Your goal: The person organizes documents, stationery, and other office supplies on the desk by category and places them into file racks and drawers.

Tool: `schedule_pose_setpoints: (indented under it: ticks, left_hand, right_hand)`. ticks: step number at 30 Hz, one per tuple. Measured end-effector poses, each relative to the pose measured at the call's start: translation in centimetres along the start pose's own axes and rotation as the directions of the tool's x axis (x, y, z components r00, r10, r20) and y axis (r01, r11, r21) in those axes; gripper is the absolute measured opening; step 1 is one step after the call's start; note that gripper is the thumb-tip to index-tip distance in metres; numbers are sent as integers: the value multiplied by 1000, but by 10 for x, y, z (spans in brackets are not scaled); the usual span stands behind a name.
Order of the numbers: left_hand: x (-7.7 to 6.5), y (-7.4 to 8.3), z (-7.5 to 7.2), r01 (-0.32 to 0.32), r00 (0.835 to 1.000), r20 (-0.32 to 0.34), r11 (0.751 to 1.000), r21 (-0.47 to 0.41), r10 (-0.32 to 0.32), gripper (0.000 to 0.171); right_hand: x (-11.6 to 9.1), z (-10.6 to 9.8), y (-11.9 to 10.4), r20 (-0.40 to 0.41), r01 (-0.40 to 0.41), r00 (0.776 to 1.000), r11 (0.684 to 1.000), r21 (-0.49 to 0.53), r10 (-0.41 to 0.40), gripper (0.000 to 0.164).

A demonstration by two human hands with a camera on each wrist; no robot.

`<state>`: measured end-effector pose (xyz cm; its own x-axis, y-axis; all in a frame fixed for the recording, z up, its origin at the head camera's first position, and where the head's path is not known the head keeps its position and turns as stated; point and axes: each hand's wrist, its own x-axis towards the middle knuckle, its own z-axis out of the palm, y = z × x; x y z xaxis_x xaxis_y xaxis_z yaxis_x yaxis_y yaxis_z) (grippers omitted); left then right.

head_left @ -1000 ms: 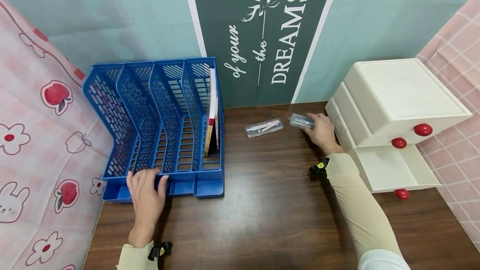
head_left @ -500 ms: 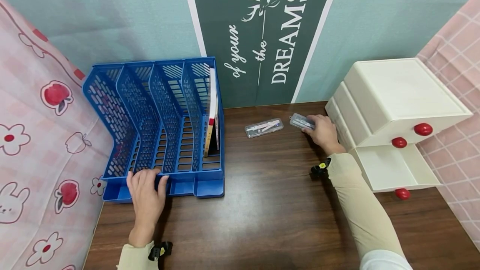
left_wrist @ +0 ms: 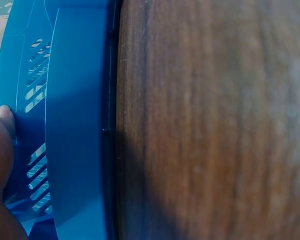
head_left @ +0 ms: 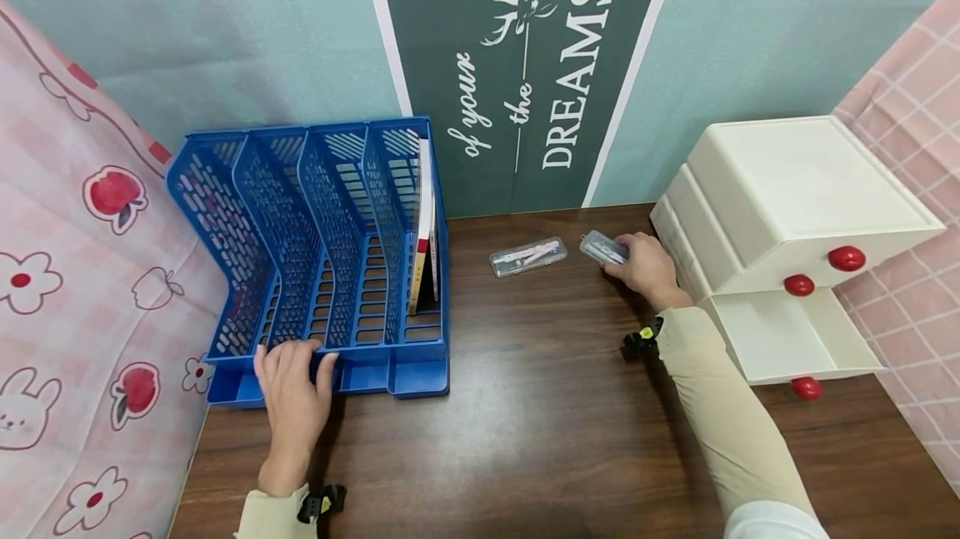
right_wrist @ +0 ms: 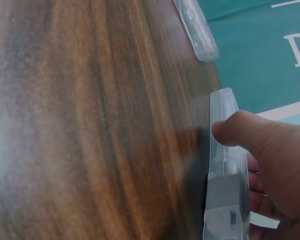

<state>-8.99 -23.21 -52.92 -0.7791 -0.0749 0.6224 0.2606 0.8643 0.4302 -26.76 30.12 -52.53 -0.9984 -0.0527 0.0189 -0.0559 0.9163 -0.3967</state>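
Observation:
My left hand (head_left: pixel 292 393) grips the front edge of a blue plastic file rack (head_left: pixel 420 376), fingers over the rim and thumb on the front face. In the left wrist view only part of that hand (left_wrist: pixel 1 155) shows against the rack's slotted front. On the far right side of the table, my right hand (head_left: pixel 647 271) pinches a small clear plastic case (head_left: pixel 602 247) with grey contents. The right wrist view has the thumb on the near long side of this case (right_wrist: pixel 223 112) and the fingers behind it. A second clear case (head_left: pixel 528 257), holding slim pen-like items, lies to its left.
Books (head_left: pixel 422 231) stand in the rack's rightmost slot. At right is a white drawer unit (head_left: pixel 817 181) with red knobs; its lower drawer (head_left: pixel 787 335) is pulled out. A printed cloth (head_left: pixel 517 106) hangs behind the brown wooden table (head_left: pixel 510 447).
The case in my right hand has turned slightly, and that hand has shifted a little to the right. My left hand stays on the rack.

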Motion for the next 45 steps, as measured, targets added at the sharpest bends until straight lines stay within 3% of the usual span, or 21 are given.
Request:
schedule_pose_setpoints:
  ticks: [11, 20, 32, 36, 45]
  left_hand:
    - [1, 2, -1, 3, 1000, 17, 1000, 3, -3, 22]
    - [0, 1, 0, 4, 1000, 14, 1000, 4, -4, 22]
    - [3, 2, 0, 7, 1000, 20, 1000, 9, -8, 23]
    - [2, 2, 0, 14, 1000, 27, 1000, 12, -14, 23]
    - [1, 1, 0, 5, 1000, 8, 1000, 4, -5, 24]
  right_hand:
    - [-8, -4, -6, 15, 3, 1000, 1000, -2, -3, 55]
    - [-16, -18, -17, -15, 73, 997, 997, -6, -74, 52]
    - [-38, -47, -41, 3, 188, 982, 982, -29, -188, 45]
    - [-48, -55, -46, 10, 260, 966, 964, -47, -260, 44]
    - [-74, -71, -45, 7, 439, 898, 897, -49, -439, 43]
